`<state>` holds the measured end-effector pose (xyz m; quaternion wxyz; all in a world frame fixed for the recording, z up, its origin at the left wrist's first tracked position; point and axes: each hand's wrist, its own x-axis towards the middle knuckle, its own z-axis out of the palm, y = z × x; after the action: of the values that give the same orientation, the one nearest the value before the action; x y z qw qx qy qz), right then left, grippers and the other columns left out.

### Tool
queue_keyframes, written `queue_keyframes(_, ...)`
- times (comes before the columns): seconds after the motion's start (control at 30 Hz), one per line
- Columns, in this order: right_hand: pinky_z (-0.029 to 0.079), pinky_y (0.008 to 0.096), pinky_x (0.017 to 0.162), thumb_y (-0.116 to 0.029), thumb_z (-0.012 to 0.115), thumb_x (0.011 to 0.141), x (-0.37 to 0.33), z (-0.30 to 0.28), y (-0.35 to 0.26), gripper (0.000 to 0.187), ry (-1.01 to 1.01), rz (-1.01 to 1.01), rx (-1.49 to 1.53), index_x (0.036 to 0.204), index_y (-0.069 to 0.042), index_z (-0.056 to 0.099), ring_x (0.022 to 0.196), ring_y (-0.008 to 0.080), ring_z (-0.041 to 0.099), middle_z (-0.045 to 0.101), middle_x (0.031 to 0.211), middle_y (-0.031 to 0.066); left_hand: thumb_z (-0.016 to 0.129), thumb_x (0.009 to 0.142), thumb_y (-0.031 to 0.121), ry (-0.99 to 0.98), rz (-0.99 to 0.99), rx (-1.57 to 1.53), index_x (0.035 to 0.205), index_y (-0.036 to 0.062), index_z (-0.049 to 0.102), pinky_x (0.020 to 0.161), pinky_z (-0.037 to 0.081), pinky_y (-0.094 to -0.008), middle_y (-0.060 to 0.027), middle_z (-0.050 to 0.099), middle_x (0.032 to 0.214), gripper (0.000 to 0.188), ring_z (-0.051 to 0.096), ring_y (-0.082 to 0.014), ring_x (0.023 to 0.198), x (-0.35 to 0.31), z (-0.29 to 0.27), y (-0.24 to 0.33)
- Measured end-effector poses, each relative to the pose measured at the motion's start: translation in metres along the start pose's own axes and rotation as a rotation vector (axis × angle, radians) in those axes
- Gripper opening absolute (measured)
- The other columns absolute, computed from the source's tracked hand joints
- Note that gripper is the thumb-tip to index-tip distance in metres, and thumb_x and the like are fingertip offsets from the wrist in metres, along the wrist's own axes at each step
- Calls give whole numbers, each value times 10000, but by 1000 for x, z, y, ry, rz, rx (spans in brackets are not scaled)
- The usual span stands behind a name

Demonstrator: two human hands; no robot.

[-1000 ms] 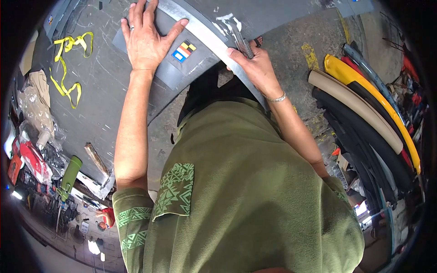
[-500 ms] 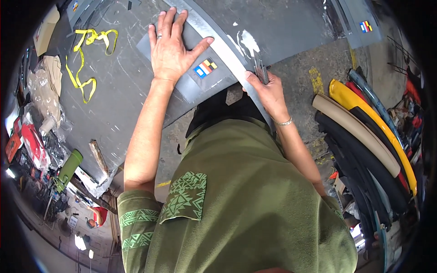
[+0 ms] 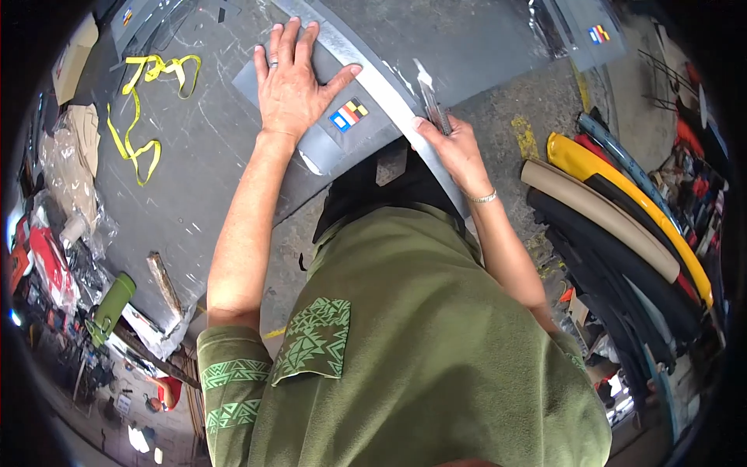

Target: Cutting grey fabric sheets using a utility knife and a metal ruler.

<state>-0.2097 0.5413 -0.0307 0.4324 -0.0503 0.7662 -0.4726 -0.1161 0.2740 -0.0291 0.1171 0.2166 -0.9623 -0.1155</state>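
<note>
My left hand (image 3: 292,97) lies flat with fingers spread on a piece of grey sheet material (image 3: 325,148), its thumb at the edge of a long metal ruler (image 3: 372,82). The ruler runs from the far edge of the view down past the table's near edge. My right hand (image 3: 459,159) grips a slim metallic utility knife (image 3: 433,107), its tip pointing away from me, while the thumb rests on the ruler's near part. The right fingertips are partly hidden beneath. A small multicoloured patch (image 3: 348,115) sits on the grey sheet between the hands.
A yellow tape (image 3: 132,117) lies curled on the dark table (image 3: 206,159). Beige, yellow and black rolls (image 3: 603,218) stand on the right. Another grey piece with a patch (image 3: 598,34) is at the far right. Plastic-wrapped goods (image 3: 54,265) crowd the left; a person in red (image 3: 167,393) is beyond.
The view has shifted slightly, and the right-hand surroundings appear further left. My right hand and the knife have moved a little; the left hand keeps its place on the sheet.
</note>
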Motion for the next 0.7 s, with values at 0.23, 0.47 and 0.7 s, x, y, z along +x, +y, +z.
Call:
queue_keyframes(0.23, 480, 309, 661, -387, 764, 896, 1, -3, 0, 432, 32, -32, -67, 952, 38, 713, 718, 105, 563, 643, 751, 10, 607, 853, 769, -45, 12, 192, 1491, 100, 492, 1204, 251, -620, -141, 437, 1576, 932, 333, -338, 1513, 8, -7, 8)
queue_keyframes(0.47, 462, 267, 559, -331, 749, 928, 4, -2, 5, 358, -12, -167, 59, 979, 20, 701, 617, 93, 562, 625, 725, 4, 611, 925, 628, -182, -31, 282, 1441, 78, 524, 1150, 371, -577, -100, 513, 1509, 759, 426, -316, 1456, 13, -12, 31)
queue_keyframes(0.7, 504, 220, 561, -445, 708, 977, 7, -57, 33, 380, -64, -138, 239, 991, -65, 690, 611, 77, 649, 740, 789, 58, 621, 856, 746, -483, -160, 327, 1588, 82, 342, 1203, 354, -513, -104, 275, 1684, 1027, 316, -326, 1531, 27, -21, 42)
